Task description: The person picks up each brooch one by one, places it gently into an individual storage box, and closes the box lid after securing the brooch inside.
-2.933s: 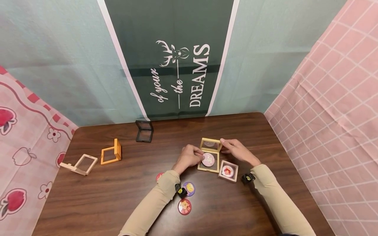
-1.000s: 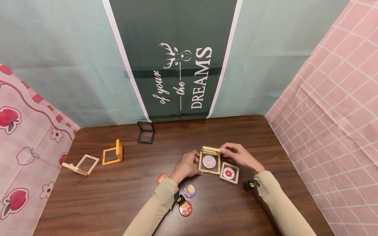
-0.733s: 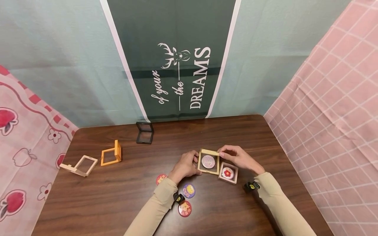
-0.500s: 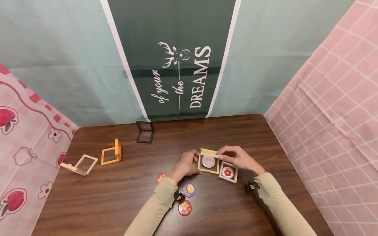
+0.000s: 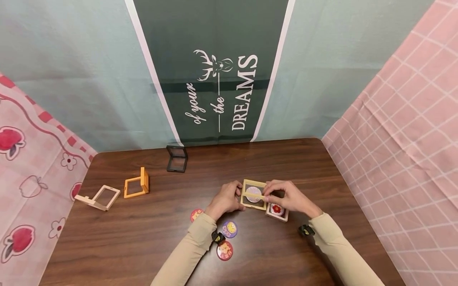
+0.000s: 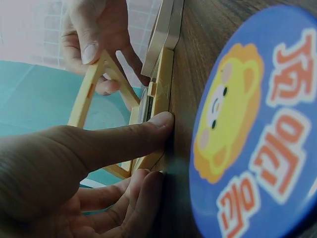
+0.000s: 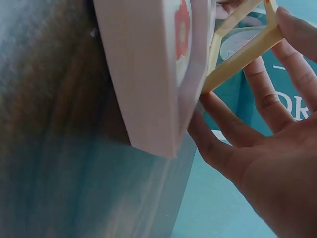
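A yellow hinged display case (image 5: 253, 206) lies on the table with its lid partly lowered. Inside the case sits a round pink badge (image 5: 254, 190), partly covered by the lid's edge. My left hand (image 5: 226, 200) grips the left side of the base, thumb at the front corner. With thumb and fingers my right hand (image 5: 289, 197) pinches the right side of the tilted lid (image 7: 242, 57). Right beside it stands a closed pink case (image 5: 280, 217) holding a red-flower badge (image 5: 276, 209); the right hand partly hides it from above.
Two red badges (image 5: 224, 251) (image 5: 196, 215) and a purple-blue lion badge (image 5: 229, 229) lie near the left forearm. Farther left stand three open cases: black (image 5: 177, 165), orange (image 5: 136, 194) and beige (image 5: 107, 194). Cloth walls border the table's back and sides.
Earlier the left hand held the pink badge over the upright-lidded case; the badge now lies inside and that hand grips the base. The right hand has swung the lid forward and down.
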Demonstrator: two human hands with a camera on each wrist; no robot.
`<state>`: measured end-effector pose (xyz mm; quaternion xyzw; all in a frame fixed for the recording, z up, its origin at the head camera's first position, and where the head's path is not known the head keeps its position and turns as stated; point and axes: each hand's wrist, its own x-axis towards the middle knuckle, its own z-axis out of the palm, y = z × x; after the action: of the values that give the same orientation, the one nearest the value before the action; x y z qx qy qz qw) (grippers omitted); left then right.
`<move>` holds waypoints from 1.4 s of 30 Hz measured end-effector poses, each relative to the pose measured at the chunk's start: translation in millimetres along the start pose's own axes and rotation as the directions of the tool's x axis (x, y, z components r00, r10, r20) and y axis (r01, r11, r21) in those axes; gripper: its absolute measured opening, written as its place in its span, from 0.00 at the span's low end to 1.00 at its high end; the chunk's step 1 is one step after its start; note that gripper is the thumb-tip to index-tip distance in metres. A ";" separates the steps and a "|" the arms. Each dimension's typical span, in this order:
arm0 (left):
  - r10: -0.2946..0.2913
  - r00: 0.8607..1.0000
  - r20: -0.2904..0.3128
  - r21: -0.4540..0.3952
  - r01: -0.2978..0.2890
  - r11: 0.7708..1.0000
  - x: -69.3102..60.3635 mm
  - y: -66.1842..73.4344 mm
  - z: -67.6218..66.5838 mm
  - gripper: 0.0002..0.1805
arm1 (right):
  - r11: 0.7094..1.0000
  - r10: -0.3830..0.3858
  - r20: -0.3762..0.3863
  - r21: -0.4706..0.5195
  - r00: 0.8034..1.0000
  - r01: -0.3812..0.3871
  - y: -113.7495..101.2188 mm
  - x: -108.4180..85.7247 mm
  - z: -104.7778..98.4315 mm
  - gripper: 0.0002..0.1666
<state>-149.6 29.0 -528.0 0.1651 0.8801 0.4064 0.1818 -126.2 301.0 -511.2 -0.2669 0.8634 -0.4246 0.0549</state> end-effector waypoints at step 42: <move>-0.011 0.998 0.067 -0.033 0.013 0.999 -3.0 -0.7 -11.3 0.28 | 0.987 -0.007 -0.008 -0.160 1.000 0.005 -2.8 -4.9 25.4 0.11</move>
<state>-152.2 19.8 -521.1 0.1704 0.8676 0.4140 0.2164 -112.7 284.2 -525.8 -0.2713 0.8941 -0.3553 0.0284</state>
